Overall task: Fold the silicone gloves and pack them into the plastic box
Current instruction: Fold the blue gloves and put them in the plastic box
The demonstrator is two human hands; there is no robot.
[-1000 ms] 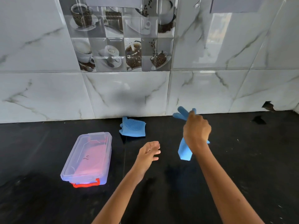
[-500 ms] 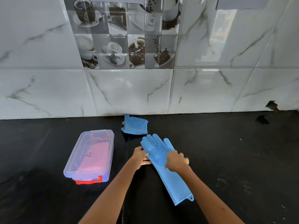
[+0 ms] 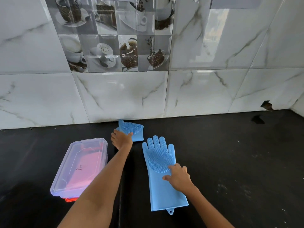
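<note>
Head view: black counter, marble-tiled wall.

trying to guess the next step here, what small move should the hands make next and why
Probably the left hand should close on the folded glove it is touching by the wall and draw it toward the flat glove. The right hand rests open on that unfolded glove, and the plastic box has its lid on, so nothing can be packed yet.
</note>
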